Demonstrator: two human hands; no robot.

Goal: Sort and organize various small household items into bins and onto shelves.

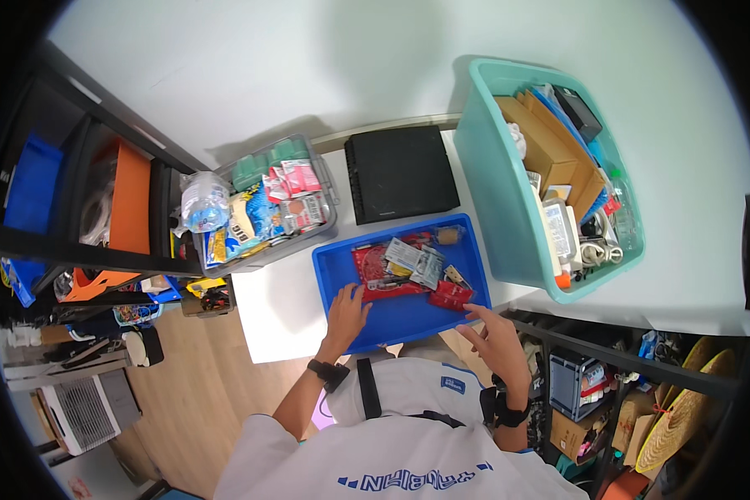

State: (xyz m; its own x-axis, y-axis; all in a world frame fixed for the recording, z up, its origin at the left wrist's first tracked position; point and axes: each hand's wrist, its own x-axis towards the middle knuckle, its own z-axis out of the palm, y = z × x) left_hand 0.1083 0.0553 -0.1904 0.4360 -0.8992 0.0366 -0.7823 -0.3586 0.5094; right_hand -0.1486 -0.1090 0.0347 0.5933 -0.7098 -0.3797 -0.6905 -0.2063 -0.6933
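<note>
White tabletop (275, 321), blue plastic tray (404, 317): left hand (346, 317) at eight o'clock, right hand (499, 338) at four, empty fingers hanging loose; lightness should be helping.

wall: white, plain, soft round shadow (383, 42) at top | table: white (279, 321), against wall (225, 67) | floor: pale wood-look (192, 367) | left: black rack (83, 250), blue bin (33, 187), orange bin (131, 200); grille unit (87, 412), pale, on lower left | right: dark rack (625, 355), straw hat (683, 400) on it | light: bright, diffuse
</note>
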